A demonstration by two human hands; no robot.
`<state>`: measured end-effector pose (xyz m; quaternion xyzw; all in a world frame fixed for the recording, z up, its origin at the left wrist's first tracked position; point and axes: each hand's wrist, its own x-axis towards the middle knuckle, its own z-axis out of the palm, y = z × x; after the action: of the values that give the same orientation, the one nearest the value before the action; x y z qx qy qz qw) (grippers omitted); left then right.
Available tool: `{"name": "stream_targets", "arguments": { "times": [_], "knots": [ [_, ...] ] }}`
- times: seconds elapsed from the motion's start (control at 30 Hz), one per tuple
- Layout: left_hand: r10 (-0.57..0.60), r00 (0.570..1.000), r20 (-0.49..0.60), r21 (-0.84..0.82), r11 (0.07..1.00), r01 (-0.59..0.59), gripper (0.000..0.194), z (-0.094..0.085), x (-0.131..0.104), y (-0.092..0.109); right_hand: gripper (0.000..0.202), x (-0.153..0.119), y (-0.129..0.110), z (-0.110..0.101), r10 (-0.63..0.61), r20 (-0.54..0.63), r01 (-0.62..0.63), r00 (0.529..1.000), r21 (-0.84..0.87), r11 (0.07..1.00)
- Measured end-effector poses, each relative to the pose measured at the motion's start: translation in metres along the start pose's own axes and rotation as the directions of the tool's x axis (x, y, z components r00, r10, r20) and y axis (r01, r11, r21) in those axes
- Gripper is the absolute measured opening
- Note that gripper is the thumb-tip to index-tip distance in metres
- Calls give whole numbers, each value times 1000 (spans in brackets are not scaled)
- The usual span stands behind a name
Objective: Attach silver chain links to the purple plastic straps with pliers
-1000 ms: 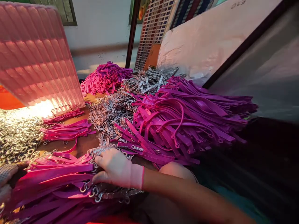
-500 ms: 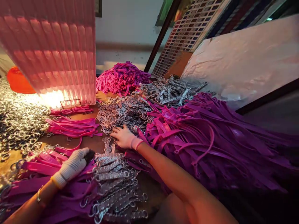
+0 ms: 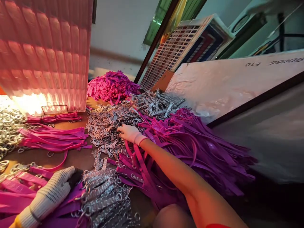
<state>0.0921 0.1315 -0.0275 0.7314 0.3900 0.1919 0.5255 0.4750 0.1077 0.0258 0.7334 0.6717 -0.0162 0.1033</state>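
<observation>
My left hand (image 3: 53,186), in a white dotted knit glove, is closed at the lower left. A dark object or dark covering (image 3: 75,178) shows at its fingertips; I cannot make out which. Under it lie pink-purple straps (image 3: 14,202) with metal rings, and beside it a stack of silver metal link strips (image 3: 104,190). My right hand (image 3: 130,133), in a pale glove with a pink cuff, reaches into a heap of small metal links (image 3: 106,118). Its fingers are slightly apart and partly bent, touching the heap. Purple straps (image 3: 136,158) lie just below its wrist.
A large bundle of purple straps (image 3: 180,142) spreads on the right. Further back are another strap pile (image 3: 111,85) and silver strips (image 3: 156,103). Metal rings (image 3: 9,126) heap at the left, near a translucent ribbed panel (image 3: 52,63). A wrapped board (image 3: 225,82) leans at right.
The view has turned to the right. My right hand has shifted slightly over the link heap toward the right, and purple straps beneath its wrist have moved. My left hand stays closed over the straps.
</observation>
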Motion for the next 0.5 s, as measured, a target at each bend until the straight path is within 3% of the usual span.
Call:
{"name": "stream_targets", "arguments": {
  "times": [0.1,0.17,0.27,0.37,0.43,0.5],
  "knots": [
    [-3,999,-39,-51,999,1,25,3,4,-8,30,6,27,-18,38,23,-40,999,67,997],
    [-19,999,-44,-121,993,14,26,3,6,-9,29,13,50,-35,133,-20,-131,991,76,988],
    [-121,992,-18,-340,934,108,39,-2,7,-1,34,25,77,-56,341,-164,-335,926,65,940],
    [-252,958,137,-637,718,280,48,-12,3,13,34,40,84,-58,463,-251,-459,850,75,885],
    [-283,928,243,-758,542,363,50,-17,-2,22,31,46,76,-48,497,-250,-491,831,92,866],
    [-307,909,282,-816,422,396,52,-21,-5,26,32,47,67,-34,522,-235,-511,820,114,852]
  ]
}}
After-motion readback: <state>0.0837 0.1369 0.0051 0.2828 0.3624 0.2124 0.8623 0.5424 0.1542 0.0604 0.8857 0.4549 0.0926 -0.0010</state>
